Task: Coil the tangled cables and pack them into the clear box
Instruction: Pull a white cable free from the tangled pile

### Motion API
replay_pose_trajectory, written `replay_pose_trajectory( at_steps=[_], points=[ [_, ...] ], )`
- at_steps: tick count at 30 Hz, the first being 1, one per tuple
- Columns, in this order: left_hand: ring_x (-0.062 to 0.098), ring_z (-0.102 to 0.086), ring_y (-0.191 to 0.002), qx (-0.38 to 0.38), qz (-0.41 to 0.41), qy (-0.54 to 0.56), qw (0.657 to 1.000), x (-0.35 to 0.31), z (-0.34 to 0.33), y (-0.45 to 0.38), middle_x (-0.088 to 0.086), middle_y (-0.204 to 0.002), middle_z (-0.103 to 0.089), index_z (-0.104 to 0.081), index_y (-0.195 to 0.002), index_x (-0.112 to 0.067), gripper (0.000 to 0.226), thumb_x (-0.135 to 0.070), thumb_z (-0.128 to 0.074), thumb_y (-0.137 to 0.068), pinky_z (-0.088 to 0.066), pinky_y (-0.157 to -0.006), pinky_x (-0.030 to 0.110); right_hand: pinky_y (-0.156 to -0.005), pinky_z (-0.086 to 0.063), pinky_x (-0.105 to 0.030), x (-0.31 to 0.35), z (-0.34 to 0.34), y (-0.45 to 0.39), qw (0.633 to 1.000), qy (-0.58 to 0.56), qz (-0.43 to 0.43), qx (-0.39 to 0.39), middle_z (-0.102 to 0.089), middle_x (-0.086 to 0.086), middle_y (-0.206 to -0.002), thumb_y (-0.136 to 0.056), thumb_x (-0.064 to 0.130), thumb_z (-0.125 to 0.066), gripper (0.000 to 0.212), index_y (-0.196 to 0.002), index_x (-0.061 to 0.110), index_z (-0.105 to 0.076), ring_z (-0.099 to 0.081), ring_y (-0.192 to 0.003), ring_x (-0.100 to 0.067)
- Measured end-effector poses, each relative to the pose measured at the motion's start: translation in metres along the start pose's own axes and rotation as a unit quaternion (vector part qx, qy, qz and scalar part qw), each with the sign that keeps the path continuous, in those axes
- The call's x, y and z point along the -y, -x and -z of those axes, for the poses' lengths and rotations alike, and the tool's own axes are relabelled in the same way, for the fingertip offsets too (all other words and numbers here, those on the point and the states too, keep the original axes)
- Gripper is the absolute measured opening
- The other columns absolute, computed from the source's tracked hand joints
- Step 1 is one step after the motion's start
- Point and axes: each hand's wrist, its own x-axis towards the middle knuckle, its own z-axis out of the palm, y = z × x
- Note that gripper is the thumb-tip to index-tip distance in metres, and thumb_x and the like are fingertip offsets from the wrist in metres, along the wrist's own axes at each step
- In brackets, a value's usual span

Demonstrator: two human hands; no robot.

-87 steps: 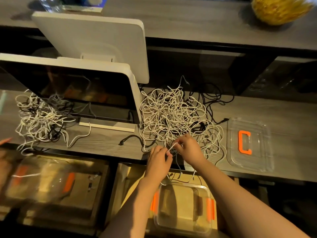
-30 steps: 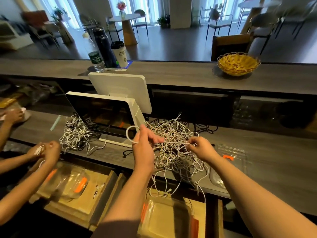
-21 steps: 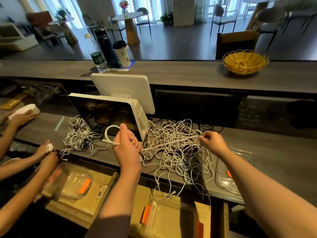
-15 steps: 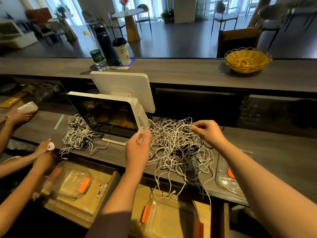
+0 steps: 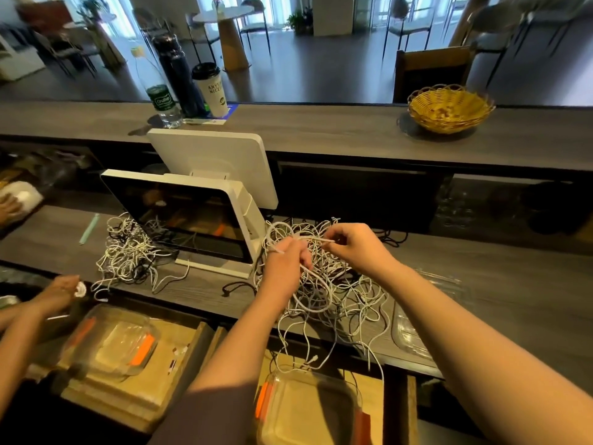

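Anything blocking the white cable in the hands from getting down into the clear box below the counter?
Only the tangle. The left hand and right hand hold a white cable that runs into the cable pile. The clear box below the counter edge sits open, with strands dangling over its rim; nothing else intervenes.

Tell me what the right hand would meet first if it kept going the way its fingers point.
Probably the left hand: the right hand points leftward along the white cable both pinch. Depth is unclear.
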Motion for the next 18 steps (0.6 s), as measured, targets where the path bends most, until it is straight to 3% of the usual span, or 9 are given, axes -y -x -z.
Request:
replay_pose_trajectory(
  at_steps=[3, 6, 8, 11, 13, 15, 18],
  points=[
    [0.010, -0.041, -0.045, -0.024, -0.010, 0.090, 0.996, -0.016, 0.004, 0.011, -0.006, -0.044, -0.040, -0.044, -0.059, -0.017, 0.040, -0.007, -0.044, -0.097, -0.036, -0.055, 0.030, -0.062, -0.041, -0.023, -0.025, -0.010, 0.000, 0.999, -0.004, -0.050, -0.005, -0.062, 0.012, -0.075, -0.092, 0.022, -0.068, 0.004, -0.088, 0.024, -0.068, -0.055, -0.068, -0.001],
    [0.014, -0.052, -0.062, -0.027, -0.054, 0.134, 0.989, -0.032, 0.015, 0.016, -0.003, -0.058, -0.052, -0.053, -0.055, -0.024, 0.048, -0.016, -0.043, -0.102, -0.046, -0.070, 0.032, -0.058, -0.042, -0.023, -0.050, -0.021, 0.005, 0.994, -0.017, -0.108, -0.007, -0.066, 0.004, -0.079, -0.094, 0.022, -0.066, 0.008, -0.090, 0.016, -0.069, -0.056, -0.069, -0.008],
    [0.017, -0.060, -0.072, -0.018, -0.071, 0.159, 0.984, -0.040, 0.024, 0.017, 0.000, -0.067, -0.059, -0.061, -0.066, -0.025, 0.044, -0.025, -0.042, -0.106, -0.051, -0.081, 0.036, -0.055, -0.043, -0.019, -0.066, -0.024, 0.010, 0.987, -0.051, -0.150, -0.015, -0.065, 0.001, -0.078, -0.095, 0.020, -0.065, 0.009, -0.090, 0.013, -0.067, -0.057, -0.067, -0.011],
    [0.018, -0.063, -0.059, -0.011, -0.085, 0.177, 0.980, -0.041, 0.033, 0.018, -0.002, -0.054, -0.050, -0.053, -0.085, -0.014, 0.029, -0.026, -0.038, -0.107, -0.053, -0.087, 0.045, -0.055, -0.041, -0.016, -0.083, -0.019, 0.015, 0.973, -0.114, -0.191, -0.053, -0.062, 0.005, -0.075, -0.093, 0.015, -0.067, 0.009, -0.084, 0.013, -0.065, -0.054, -0.064, -0.009],
    [0.015, -0.055, -0.048, -0.025, -0.084, 0.157, 0.984, -0.033, 0.037, 0.018, -0.005, -0.048, -0.043, -0.052, -0.087, -0.014, 0.028, -0.028, -0.039, -0.107, -0.055, -0.081, 0.047, -0.058, -0.043, -0.020, -0.086, -0.014, 0.012, 0.967, -0.139, -0.199, -0.080, -0.065, -0.002, -0.078, -0.093, 0.013, -0.067, 0.009, -0.085, 0.010, -0.065, -0.055, -0.066, -0.011],
    [0.014, -0.044, -0.041, -0.055, -0.053, 0.143, 0.987, -0.022, 0.042, 0.016, -0.006, -0.046, -0.039, -0.052, -0.085, -0.014, 0.029, -0.032, -0.043, -0.105, -0.054, -0.061, 0.036, -0.060, -0.046, -0.024, -0.080, -0.008, 0.006, 0.962, -0.160, -0.195, -0.107, -0.067, -0.009, -0.083, -0.093, 0.011, -0.066, 0.006, -0.089, 0.008, -0.067, -0.058, -0.069, -0.016],
    [0.012, -0.040, -0.040, -0.118, 0.010, 0.065, 0.991, -0.007, 0.050, 0.010, -0.003, -0.052, -0.046, -0.057, -0.083, -0.015, 0.030, -0.039, -0.055, -0.100, -0.043, -0.046, 0.028, -0.073, -0.049, -0.030, -0.060, 0.006, -0.003, 0.958, -0.185, -0.155, -0.154, -0.069, -0.004, -0.086, -0.093, 0.010, -0.066, 0.006, -0.094, 0.012, -0.071, -0.062, -0.079, -0.015]
  ],
)
